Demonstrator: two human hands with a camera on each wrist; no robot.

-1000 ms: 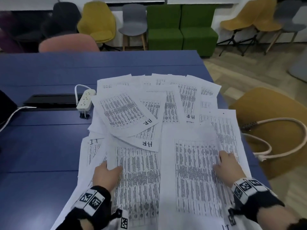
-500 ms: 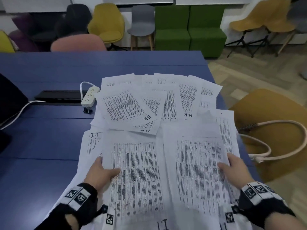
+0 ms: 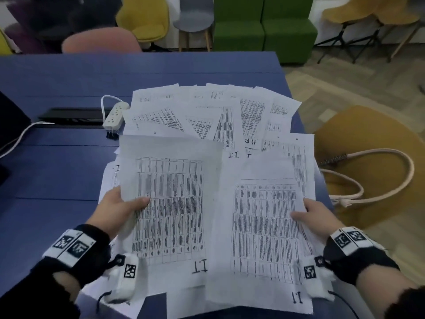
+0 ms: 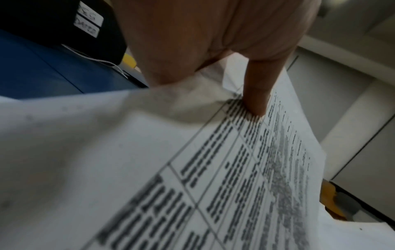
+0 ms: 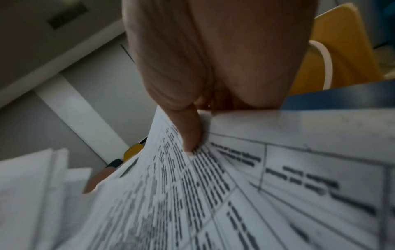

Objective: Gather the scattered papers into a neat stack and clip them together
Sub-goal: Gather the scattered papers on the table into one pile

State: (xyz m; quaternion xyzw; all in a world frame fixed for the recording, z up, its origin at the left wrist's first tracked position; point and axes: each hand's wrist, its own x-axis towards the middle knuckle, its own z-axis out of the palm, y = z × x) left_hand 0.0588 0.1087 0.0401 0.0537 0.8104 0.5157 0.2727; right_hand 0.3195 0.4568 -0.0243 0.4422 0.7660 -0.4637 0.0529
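Note:
Many printed sheets with tables lie scattered and overlapping on the blue table [image 3: 57, 169]. My left hand [image 3: 128, 203] pinches the left edge of one sheet marked "IT" [image 3: 170, 203] and holds it raised off the pile; the thumb [image 4: 258, 94] lies on the print of that sheet [image 4: 192, 169]. My right hand [image 3: 303, 212] pinches the right edge of a second sheet [image 3: 259, 226], its thumb [image 5: 188, 130] on top of the same page [image 5: 278, 186]. More sheets [image 3: 207, 111] fan out beyond. A small black binder clip [image 3: 112, 135] sits by the pile's far left corner.
A white power strip [image 3: 115, 116] and a black cable tray [image 3: 69, 113] lie left of the papers. A dark object [image 3: 11, 116] stands at the left edge. Beside the table's right edge is a yellow chair [image 3: 368, 139] with a cream-handled bag [image 3: 379, 180].
Both hands, earlier flat on the two near sheets, now pinch their outer edges and have lifted them off the pile. The left sheet has risen more and covers the "HR" pages.

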